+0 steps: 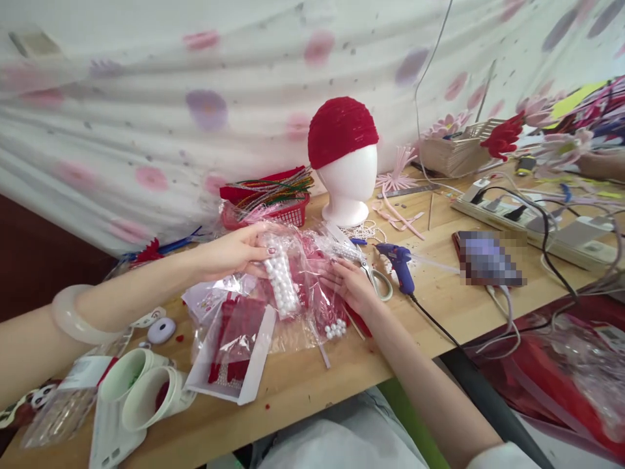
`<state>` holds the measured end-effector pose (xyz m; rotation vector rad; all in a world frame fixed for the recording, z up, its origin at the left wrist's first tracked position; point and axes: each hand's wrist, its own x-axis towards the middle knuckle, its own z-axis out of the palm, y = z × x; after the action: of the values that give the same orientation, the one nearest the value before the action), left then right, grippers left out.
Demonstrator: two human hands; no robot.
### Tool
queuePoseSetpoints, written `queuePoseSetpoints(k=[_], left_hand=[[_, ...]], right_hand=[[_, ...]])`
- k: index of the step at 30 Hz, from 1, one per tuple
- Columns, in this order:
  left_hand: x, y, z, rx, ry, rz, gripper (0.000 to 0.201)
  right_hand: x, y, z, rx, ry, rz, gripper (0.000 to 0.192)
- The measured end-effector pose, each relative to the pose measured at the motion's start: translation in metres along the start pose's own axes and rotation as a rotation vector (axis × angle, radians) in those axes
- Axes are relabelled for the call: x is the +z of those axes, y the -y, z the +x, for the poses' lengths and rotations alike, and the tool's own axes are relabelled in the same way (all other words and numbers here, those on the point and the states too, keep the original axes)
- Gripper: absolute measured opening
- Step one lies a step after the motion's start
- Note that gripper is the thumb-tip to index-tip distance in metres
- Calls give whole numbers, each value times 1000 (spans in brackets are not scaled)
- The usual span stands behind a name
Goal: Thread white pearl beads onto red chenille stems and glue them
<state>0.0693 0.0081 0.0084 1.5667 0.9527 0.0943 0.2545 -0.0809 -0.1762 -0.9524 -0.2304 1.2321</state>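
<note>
Pearls in a clear bag, held over the counter

Cups of white plastic stand at the near left edge of the counter, with a small white disc just beyond them. A flat packet with red contents lies to their right, near the front edge. Above it the left hand reaches in from the left, a pale bangle on its wrist, and its fingers pinch the top of a clear bag of white pearls. The bag hangs with its long axis running far to near, top end toward the far side, lower end pointing down and slightly right over a heap of crinkled plastic bags. Behind the heap sit a red basket of coloured wires and a white foam head wearing a red cap. The right hand lies flat on the heap, fingers spread and gripping nothing. Just to its right lie scissors and a blue glue gun, nozzle pointing left. Farther right are a phone and a power strip.
</note>
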Motion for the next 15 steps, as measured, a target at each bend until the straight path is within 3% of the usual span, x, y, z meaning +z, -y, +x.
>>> queuePoseSetpoints(k=[7, 15], left_hand=[[-27, 16, -3, -13, -118, 2, 42], [-38, 16, -22, 21, -93, 1, 46]], right_hand=[[-6, 1, -10, -122, -49, -185, 13], [0, 3, -38, -432, -117, -520, 39]])
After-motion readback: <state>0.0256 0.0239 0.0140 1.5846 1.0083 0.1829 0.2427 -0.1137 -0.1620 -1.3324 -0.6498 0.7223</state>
